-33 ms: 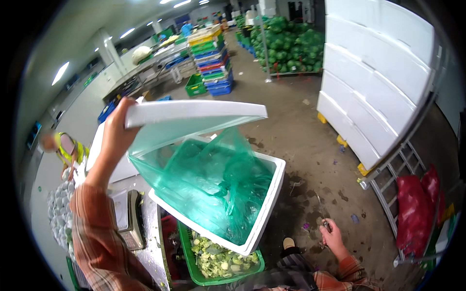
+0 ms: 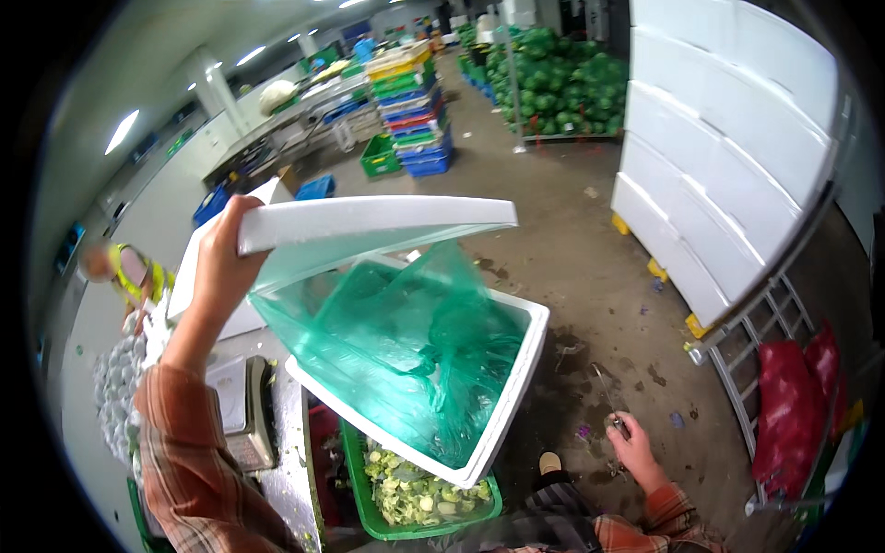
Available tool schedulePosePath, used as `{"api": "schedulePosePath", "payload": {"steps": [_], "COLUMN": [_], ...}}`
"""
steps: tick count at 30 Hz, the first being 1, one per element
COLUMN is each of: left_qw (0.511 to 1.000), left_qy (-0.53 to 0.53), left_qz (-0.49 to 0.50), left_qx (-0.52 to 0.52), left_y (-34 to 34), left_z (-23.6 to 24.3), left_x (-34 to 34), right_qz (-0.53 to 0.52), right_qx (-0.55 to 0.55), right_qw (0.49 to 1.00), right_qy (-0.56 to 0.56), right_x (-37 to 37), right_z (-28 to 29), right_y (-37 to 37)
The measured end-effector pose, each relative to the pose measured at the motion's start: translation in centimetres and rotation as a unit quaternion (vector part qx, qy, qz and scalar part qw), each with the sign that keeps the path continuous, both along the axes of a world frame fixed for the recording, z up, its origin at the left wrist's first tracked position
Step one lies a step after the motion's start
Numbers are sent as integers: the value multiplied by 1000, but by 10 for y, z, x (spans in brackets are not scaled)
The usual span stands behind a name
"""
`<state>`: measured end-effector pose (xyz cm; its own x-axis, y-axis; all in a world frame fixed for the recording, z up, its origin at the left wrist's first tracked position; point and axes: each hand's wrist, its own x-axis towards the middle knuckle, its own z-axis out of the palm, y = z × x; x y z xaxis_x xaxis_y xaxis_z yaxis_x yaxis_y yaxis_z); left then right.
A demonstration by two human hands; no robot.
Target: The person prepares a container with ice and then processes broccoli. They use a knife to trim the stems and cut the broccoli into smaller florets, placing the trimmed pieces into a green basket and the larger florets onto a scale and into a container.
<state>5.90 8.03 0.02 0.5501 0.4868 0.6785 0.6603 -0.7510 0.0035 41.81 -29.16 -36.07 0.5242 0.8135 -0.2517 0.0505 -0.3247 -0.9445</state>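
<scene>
My left hand (image 2: 226,253) grips the left end of a white foam lid (image 2: 378,210), raised over an open foam box (image 2: 524,369). Thin green plastic (image 2: 387,369) lines the box and stretches up under the lid. My right hand (image 2: 633,444), low at the right, is closed on a knife (image 2: 619,422) with a dark handle and thin blade, away from the box. Below the box is a green crate (image 2: 358,475) of trimmed leafy vegetable pieces (image 2: 419,498). A scale (image 2: 228,396) rests on the steel table (image 2: 288,461) beside them.
Tall stacked white foam boxes (image 2: 710,166) on a trolley and red sacks (image 2: 788,405) stand right. Behind are colored crate stacks (image 2: 410,111) and netted green vegetables (image 2: 562,83) on the wet floor (image 2: 535,221). A person in a yellow vest (image 2: 134,276) bends at the left, near pale wrapped produce (image 2: 120,396).
The view has shifted slightly, so the background sits a little further right. The lid in my left hand is slightly lower. My right hand has barely moved.
</scene>
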Motion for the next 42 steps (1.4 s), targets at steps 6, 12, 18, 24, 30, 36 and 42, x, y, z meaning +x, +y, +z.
{"api": "schedulePosePath", "payload": {"steps": [6,12,18,24,30,36,42], "left_qw": [997,993,989,993,996,994,978], "left_qy": [69,102,140,106,31,-25,35], "left_qz": [13,-10,9,-49,-85,-108,-196], "left_qx": [-42,-53,-50,-12,-2,-21,53], "left_y": [-12,-20,-24,-16,7,15,-42], "left_z": [14,25,14,6,27,27,72], "left_x": [-7,-4,-18,-33,-34,4,61], "right_qz": [400,501,413,361,257,219,204], "right_qx": [114,344,344,169,34,-137,-89], "right_qw": [879,692,703,696,593,698,778], "right_qy": [-235,-391,-466,-597,-762,-668,-588], "right_x": [-36,-224,-381,-268,-73,91,104], "right_z": [67,171,126,112,151,86,67], "right_y": [192,363,501,521,404,261,189]}}
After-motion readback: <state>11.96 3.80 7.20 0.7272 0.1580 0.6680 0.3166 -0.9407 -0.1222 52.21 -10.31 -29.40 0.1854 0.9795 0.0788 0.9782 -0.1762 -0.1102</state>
